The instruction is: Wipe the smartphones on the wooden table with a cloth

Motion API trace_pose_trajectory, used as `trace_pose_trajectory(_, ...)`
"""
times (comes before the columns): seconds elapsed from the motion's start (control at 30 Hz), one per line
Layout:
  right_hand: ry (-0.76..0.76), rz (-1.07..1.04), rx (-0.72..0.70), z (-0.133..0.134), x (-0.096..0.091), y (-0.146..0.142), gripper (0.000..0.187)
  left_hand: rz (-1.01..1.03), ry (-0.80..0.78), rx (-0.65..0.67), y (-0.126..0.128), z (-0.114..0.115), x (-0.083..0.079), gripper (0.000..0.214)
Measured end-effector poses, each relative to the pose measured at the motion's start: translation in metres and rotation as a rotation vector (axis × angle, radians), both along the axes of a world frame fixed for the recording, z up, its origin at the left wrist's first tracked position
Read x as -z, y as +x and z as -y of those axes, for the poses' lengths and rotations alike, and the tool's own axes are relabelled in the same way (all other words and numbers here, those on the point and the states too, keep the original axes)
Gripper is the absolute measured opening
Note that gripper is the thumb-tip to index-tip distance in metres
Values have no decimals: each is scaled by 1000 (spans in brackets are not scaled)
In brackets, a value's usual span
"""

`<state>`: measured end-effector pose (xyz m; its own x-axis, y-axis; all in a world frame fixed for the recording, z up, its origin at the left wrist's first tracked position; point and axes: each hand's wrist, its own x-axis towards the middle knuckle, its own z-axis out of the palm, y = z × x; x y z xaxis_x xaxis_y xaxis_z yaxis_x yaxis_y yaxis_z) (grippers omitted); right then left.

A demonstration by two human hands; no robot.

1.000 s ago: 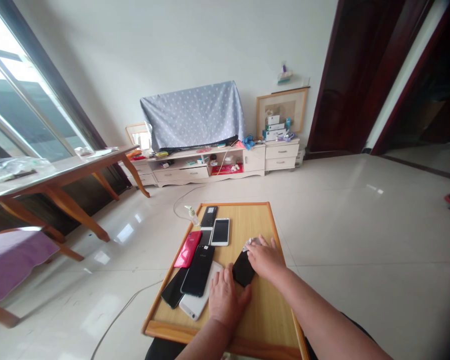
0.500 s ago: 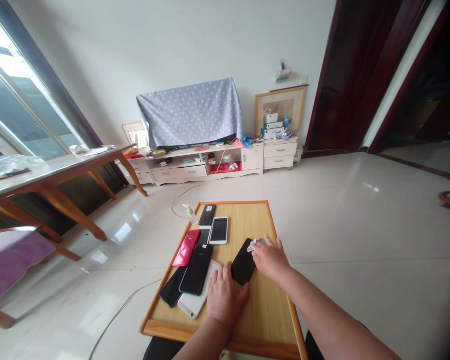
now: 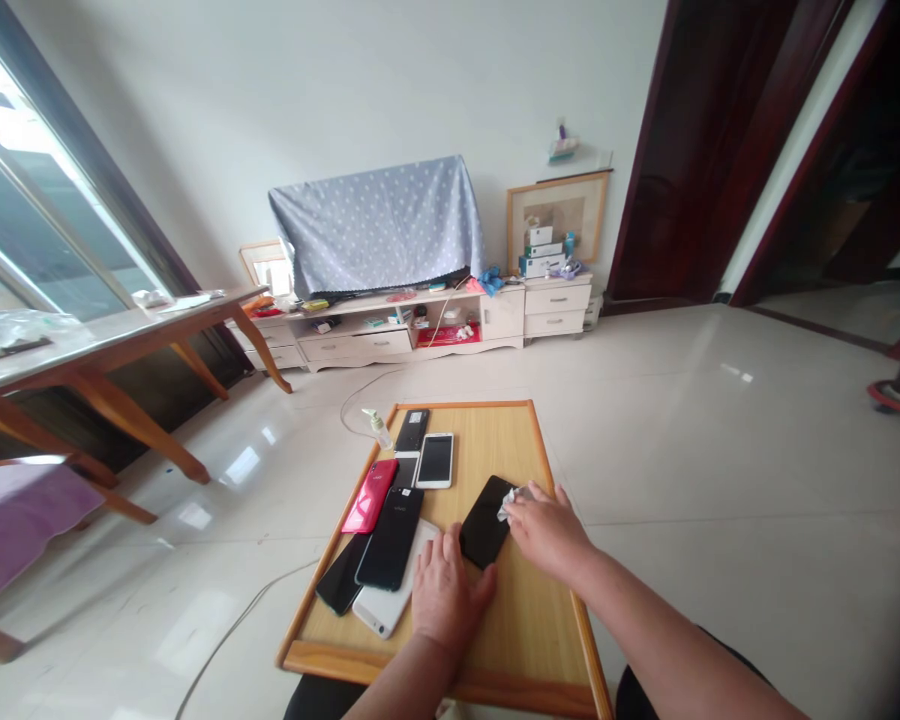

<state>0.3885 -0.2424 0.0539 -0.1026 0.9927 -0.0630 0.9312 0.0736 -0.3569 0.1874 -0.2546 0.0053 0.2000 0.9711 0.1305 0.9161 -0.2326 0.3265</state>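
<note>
A black phone (image 3: pixel 483 521) lies flat on the small wooden table (image 3: pixel 529 610). My left hand (image 3: pixel 440 592) rests flat at the phone's near end, fingers spread, pressing on the phone and the table. My right hand (image 3: pixel 546 527) is closed on a small white cloth (image 3: pixel 510 497) that touches the phone's far right corner. To the left lie several more phones: a red phone (image 3: pixel 370 496), a black phone (image 3: pixel 391 535) on a white phone (image 3: pixel 387 603), and a white-framed phone (image 3: pixel 436 460).
A small pump bottle (image 3: pixel 376 427) stands at the table's far left corner. A cable (image 3: pixel 232 627) runs over the tiled floor. A long wooden table (image 3: pixel 112 350) stands to the left. A low white cabinet (image 3: pixel 420 330) with a cloth-covered screen (image 3: pixel 379 228) lines the far wall.
My right hand has slid with the cloth from over the black phone's middle to its far right corner, so more of the phone shows. My left hand stays put.
</note>
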Motion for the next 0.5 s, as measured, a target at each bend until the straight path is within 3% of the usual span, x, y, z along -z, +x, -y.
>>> trace_pose_trajectory(0.1,1,14,-10,1,-1,-4,40,6,-7,3,0,0,-1,70)
trace_pose_trajectory(0.3,37,-72,-279,27,-3,-36,41,24,0,32,-2,-3,5,67)
trace_pose_trajectory(0.37,33,-66,-226,18,-2,-29,40,26,11,31,-2,-2,5,67)
trace_pose_trajectory(0.5,34,10,43,-9,1,-4,41,13,33,14,1,0,1,68)
